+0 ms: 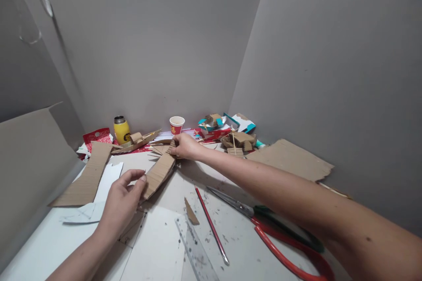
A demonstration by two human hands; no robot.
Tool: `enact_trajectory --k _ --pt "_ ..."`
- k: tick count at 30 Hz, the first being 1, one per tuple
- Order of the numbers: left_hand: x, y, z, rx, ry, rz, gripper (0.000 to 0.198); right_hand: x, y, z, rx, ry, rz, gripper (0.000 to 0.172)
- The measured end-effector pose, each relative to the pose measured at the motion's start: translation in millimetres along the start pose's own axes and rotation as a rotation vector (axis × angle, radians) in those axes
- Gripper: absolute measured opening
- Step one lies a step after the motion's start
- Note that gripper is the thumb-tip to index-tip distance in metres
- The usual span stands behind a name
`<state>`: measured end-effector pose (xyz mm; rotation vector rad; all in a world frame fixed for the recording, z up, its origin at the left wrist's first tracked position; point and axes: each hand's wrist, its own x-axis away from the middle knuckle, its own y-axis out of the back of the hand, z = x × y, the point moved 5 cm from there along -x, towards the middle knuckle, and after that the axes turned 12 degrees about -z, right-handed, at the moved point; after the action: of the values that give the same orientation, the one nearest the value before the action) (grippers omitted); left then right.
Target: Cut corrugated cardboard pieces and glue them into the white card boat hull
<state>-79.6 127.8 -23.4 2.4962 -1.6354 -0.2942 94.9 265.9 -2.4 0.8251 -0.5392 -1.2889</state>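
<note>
A bent strip of brown corrugated cardboard (pixel 160 173) is held slightly raised over the table between my two hands. My left hand (pixel 122 195) pinches its near end with thumb and forefinger. At the far end, my right hand (pixel 184 146) has its fingers closed on the strip. Below the strip lie a small cardboard scrap (pixel 191 212), a red pencil (pixel 212 227) and a clear ruler (pixel 195 246). Large scissors (pixel 280 248) with red and dark handles lie partly under my right forearm.
A wide cardboard piece (pixel 86 180) and white sheets (pixel 154 243) lie on the left. Towards the back stand a yellow bottle (pixel 121 131) and a paper cup (pixel 177 126). Cardboard scraps (pixel 242 140) and a flat cardboard sheet (pixel 293 158) are at the right, near grey walls (pixel 165 44).
</note>
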Motion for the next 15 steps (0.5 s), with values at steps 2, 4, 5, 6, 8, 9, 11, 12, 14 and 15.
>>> enact_trajectory --k 2,4,5,6,8,9,11,12,14,15 --pt "0 -0.7 2 -0.021 -0.004 0.014 0.038 0 0 1 0.005 -0.003 -0.013 0.031" --pt "-1 -0.5 4 -0.033 -0.004 0.019 0.038 0 -1 1 -0.018 -0.008 -0.027 0.031" --pt "-1 0.0 5 -0.034 -0.002 0.014 0.038 0 -1 2 -0.041 -0.012 -0.034 0.032" --pt "-2 1.0 5 -0.023 0.0 0.0 0.039 0 0 3 -0.072 -0.016 -0.04 0.032" --pt "-2 5.2 0 0.05 -0.02 -0.068 0.041 2 5 5 -0.161 -0.029 -0.057 0.026" --pt "-1 8.5 -5 0.108 -0.04 -0.123 0.043 5 9 7 -0.219 -0.037 -0.067 0.02" --pt "4 14.8 -16 0.252 -0.091 -0.234 0.048 15 18 11 -0.359 -0.06 -0.093 0.007" --pt "7 16.3 -22 0.319 -0.111 -0.264 0.052 22 23 13 -0.435 -0.075 -0.106 0.007" --pt "15 14.4 -30 0.43 -0.127 -0.248 0.056 41 30 17 -0.581 -0.108 -0.123 0.012" --pt "19 10.7 -32 0.462 -0.116 -0.199 0.054 52 31 19 -0.642 -0.123 -0.118 0.015"
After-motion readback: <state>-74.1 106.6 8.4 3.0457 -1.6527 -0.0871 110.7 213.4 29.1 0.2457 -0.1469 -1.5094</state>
